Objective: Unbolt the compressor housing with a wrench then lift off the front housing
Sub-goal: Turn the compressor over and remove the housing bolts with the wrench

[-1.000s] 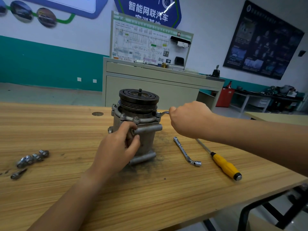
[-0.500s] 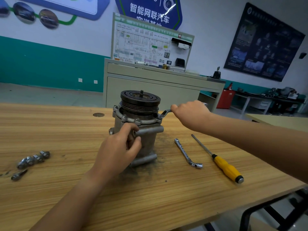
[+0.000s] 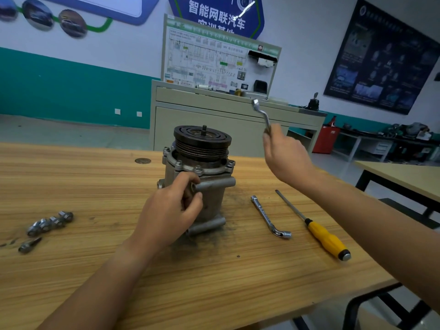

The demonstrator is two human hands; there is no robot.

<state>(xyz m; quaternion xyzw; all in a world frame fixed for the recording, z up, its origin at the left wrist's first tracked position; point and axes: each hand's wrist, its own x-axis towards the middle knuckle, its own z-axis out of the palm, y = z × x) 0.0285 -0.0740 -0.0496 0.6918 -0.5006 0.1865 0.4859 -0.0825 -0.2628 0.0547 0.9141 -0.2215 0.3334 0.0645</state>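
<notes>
A grey metal compressor [image 3: 209, 194] stands upright on the wooden table [image 3: 214, 282], its dark grooved pulley [image 3: 202, 141] on top. Bolts ring the flange of the front housing [image 3: 202, 169] under the pulley. My left hand [image 3: 171, 213] grips the side of the compressor body near a tubular port. To the right of the pulley and above it, my right hand [image 3: 283, 156] holds a bent silver wrench [image 3: 262, 114] in the air, its head pointing up and clear of the bolts.
A second silver wrench [image 3: 270, 217] and a yellow-handled screwdriver [image 3: 326, 239] lie right of the compressor. Several loose bolts [image 3: 48, 223] lie at the table's left. Behind stands a beige training cabinet [image 3: 226, 115]; another table [image 3: 404, 177] is at the right.
My right hand has lifted the wrench off the flange bolt on the compressor's right side and raised it into the air. My left hand has kept its grip on the body.
</notes>
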